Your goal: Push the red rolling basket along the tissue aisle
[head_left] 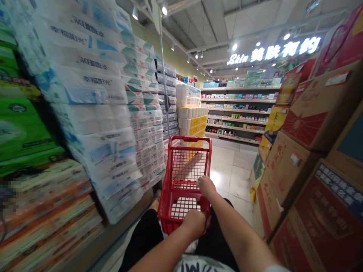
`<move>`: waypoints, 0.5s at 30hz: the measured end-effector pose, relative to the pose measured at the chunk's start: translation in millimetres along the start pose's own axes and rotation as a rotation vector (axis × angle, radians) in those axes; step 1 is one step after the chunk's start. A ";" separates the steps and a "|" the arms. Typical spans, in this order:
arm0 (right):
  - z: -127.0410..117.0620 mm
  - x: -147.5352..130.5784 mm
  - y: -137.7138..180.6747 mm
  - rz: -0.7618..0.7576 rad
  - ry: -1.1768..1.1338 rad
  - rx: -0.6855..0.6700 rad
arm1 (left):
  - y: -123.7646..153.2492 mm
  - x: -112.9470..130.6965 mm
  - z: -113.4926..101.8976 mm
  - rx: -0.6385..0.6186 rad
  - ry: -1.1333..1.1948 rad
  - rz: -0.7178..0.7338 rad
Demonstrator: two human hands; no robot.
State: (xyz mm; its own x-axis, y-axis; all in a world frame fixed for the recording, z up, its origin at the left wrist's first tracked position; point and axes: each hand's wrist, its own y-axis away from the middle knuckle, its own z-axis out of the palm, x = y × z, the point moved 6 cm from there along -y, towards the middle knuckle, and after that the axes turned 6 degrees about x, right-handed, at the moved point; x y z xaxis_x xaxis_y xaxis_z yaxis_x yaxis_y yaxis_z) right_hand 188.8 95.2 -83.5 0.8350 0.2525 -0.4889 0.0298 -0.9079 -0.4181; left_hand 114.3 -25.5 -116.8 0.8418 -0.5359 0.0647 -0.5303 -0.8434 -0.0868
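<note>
A red plastic shopping cart (185, 177) stands in a store aisle just ahead of me, its basket holding nothing I can see. My left hand (195, 223) is closed in a fist round the cart's near rim. My right hand (206, 187) rests on the cart's right rim, fingers curled over the edge. Below the cart show my legs in black trousers.
Tall stacks of wrapped toilet paper (96, 109) and tissue packs line the left. Cardboard boxes (309, 158) are piled along the right, close in. A pale tiled floor (235, 170) runs ahead to shelves of bottles (238, 113) under a lit sign.
</note>
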 end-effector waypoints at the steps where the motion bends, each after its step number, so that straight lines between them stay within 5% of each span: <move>1: 1.9 0.2 -0.5 0.010 -0.012 0.007 | 0.0 -5.4 0.3 0.015 -0.010 0.007; 7: 8.0 -12.9 0.7 0.007 -0.139 0.060 | 14.2 -58.0 -2.5 0.112 -0.049 0.025; 11: 5.4 -23.2 10.5 -0.008 -0.438 0.078 | 28.6 -100.7 -11.1 0.129 -0.076 0.004; 15: 3.4 -48.1 33.9 -0.313 -0.480 0.082 | 33.6 -125.1 -20.7 0.205 -0.023 -0.129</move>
State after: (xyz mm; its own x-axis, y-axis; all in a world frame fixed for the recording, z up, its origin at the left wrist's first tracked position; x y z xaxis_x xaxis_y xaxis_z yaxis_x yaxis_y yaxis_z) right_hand 147.8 53.3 -76.7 0.4504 0.6454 -0.6169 0.1762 -0.7416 -0.6472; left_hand -11.0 12.5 -107.2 0.9045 -0.4213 0.0659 -0.3885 -0.8780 -0.2797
